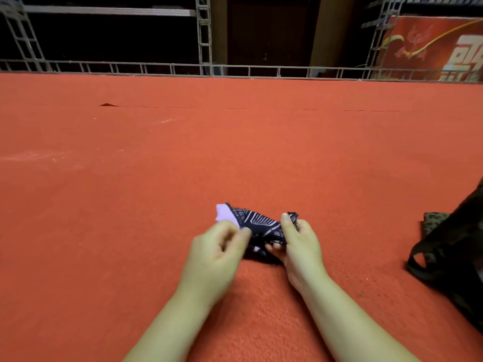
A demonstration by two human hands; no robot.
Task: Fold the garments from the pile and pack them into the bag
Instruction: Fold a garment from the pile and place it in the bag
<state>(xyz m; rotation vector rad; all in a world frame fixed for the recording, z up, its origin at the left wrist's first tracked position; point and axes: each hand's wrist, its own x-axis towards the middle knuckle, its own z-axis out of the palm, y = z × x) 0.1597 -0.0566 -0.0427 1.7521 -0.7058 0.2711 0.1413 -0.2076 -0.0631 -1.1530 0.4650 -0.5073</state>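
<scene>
A small dark garment (264,226) w/ white line pattern and a pale lilac end is being held just above the red carpet (235,142), near the carpet's near edge, roughly mid-width. It is being gripped from both sides at once.

Left hand (219,252): fingers curled in, thumb and forefinger being pressed together on the garment's left part, close to the lilac end, which is sticking out beyond the knuckles toward the far left. Remaining fingers are being kept tucked toward the palm; exact contact under the fabric can't be told.

Right hand (300,244): thumb being laid along the top of the garment's right end, other fingers being wrapped underneath, so the cloth is being pinched between thumb and fingers. A small dark corner of fabric is poking up past the thumb tip.

The garment is being kept bunched and part-folded between the two hands, its lower part hanging in shadow; whether it is touching the carpet there can't be told.

A dark camouflage-print bag (454,246) w/ a strap loop is being seen at the carpet's right edge, well apart from the hands, partly cut off by the frame.

Along the carpet's far edge a metal truss frame (203,35) is being shown, w/ a red banner (433,48) at the far right corner.
</scene>
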